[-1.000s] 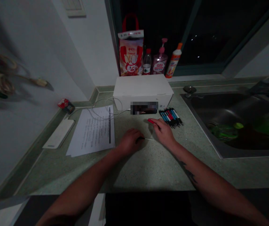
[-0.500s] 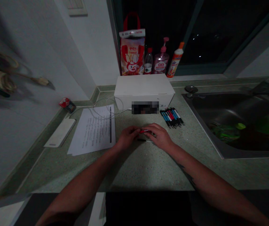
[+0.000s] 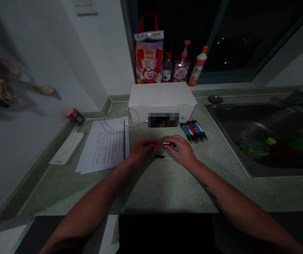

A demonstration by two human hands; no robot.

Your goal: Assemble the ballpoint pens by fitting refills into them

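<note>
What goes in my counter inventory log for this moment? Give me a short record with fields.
Left hand: grips one end of red pen
Right hand: grips its other end
Under hands: slim dark pen, lying on counter
Beside: row of pens, white box, printed papers
Surface: speckled green countertop

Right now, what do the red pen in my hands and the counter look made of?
The red pen looks like glossy plastic, from its smooth sheen. The speckled countertop looks like stone or composite, satin-finished, from its fine flecks; the picture can't settle which.
</note>
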